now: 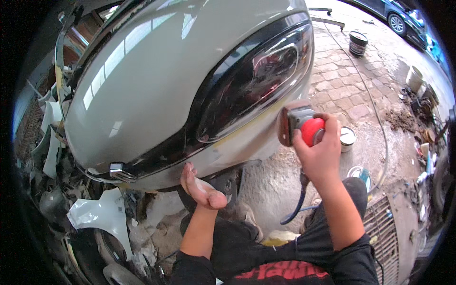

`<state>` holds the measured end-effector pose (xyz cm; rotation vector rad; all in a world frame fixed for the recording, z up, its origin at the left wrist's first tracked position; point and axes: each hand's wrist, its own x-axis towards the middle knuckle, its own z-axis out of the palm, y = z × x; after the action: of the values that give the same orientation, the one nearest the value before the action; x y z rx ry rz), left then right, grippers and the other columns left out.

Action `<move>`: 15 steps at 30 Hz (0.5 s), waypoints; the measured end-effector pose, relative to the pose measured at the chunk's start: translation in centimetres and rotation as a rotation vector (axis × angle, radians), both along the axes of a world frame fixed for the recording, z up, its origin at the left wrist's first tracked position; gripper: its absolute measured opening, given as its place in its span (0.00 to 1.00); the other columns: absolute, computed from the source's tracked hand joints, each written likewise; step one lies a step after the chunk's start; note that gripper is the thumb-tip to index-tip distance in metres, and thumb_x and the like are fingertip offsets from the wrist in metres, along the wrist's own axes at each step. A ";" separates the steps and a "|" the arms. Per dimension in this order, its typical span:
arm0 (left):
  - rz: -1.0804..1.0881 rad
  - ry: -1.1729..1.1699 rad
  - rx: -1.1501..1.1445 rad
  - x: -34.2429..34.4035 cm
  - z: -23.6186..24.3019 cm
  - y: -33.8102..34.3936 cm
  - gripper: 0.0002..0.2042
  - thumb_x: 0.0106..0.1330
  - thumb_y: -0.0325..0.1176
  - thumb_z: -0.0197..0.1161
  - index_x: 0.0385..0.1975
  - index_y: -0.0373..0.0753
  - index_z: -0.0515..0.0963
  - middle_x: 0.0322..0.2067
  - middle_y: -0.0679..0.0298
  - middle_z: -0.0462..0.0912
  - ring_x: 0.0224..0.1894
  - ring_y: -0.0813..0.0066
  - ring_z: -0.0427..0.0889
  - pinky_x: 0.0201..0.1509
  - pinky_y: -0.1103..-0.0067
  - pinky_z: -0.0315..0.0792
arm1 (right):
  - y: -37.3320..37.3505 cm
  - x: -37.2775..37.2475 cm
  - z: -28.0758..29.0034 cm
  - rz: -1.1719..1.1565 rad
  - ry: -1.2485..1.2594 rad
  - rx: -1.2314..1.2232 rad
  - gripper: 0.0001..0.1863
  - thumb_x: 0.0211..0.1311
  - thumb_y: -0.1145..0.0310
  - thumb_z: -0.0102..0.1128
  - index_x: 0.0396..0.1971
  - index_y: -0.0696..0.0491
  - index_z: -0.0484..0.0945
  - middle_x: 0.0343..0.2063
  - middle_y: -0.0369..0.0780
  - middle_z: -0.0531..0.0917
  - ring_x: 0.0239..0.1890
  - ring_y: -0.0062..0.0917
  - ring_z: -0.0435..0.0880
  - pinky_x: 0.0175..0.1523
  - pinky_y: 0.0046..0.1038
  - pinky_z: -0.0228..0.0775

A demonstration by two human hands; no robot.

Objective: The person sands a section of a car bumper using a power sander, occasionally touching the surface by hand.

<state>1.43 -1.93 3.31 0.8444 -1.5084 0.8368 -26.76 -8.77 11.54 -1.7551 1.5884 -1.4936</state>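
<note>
My right hand (319,151) is wrapped round a sander (300,119) with a red top and a grey body. Its round pad faces the pale painted car bumper (256,140), close to the corner below the headlight (266,76); whether the pad touches the paint I cannot tell. From the sander's underside hangs a dark hose (298,206). My left hand (203,190) is open, fingers stretched, at the bumper's lower part, with pale dust on the palm. Along the bumper below the headlight runs a yellowish sanded strip (232,142).
Broken car parts, among them a white panel (102,213), lie in a heap at the left. On the paving stand a black bucket (358,43) and an open can (347,137). A long hose (368,90) crosses the floor near a metal grate (382,235).
</note>
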 end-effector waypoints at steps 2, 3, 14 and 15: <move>0.094 -0.111 0.102 0.3 0.2 0.8 0.33 0.73 0.51 0.40 0.60 0.22 0.67 0.62 0.40 0.69 0.61 0.48 0.71 0.60 0.63 0.68 | -0.3 -1.6 -0.7 -0.039 -0.096 0.015 0.33 0.51 0.63 0.72 0.55 0.59 0.67 0.44 0.51 0.74 0.46 0.43 0.76 0.53 0.39 0.70; 0.155 -0.194 0.186 0.3 0.1 1.2 0.33 0.72 0.51 0.42 0.60 0.22 0.68 0.62 0.40 0.69 0.63 0.47 0.71 0.62 0.61 0.66 | -0.5 -3.0 -1.5 -0.040 -0.174 -0.016 0.36 0.51 0.64 0.72 0.58 0.58 0.65 0.44 0.49 0.74 0.47 0.34 0.76 0.54 0.34 0.70; 0.553 -0.545 0.600 -10.6 1.7 -6.3 0.40 0.62 0.56 0.53 0.69 0.31 0.63 0.72 0.50 0.59 0.75 0.55 0.55 0.75 0.59 0.46 | -0.7 -9.2 -10.7 -0.136 -0.366 -0.014 0.39 0.52 0.70 0.74 0.61 0.59 0.61 0.50 0.45 0.70 0.52 0.29 0.71 0.62 0.32 0.63; 0.504 -0.514 0.648 -12.9 2.2 -8.0 0.40 0.63 0.56 0.53 0.69 0.32 0.62 0.73 0.52 0.58 0.76 0.57 0.52 0.76 0.61 0.44 | -0.8 -9.6 -10.4 -0.123 -0.360 -0.021 0.39 0.51 0.70 0.74 0.60 0.59 0.61 0.50 0.45 0.70 0.52 0.30 0.71 0.62 0.32 0.62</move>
<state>-11.51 -9.96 5.49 1.6237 -2.1127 0.9862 -36.39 -9.57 1.15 -1.3226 1.5163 -1.7701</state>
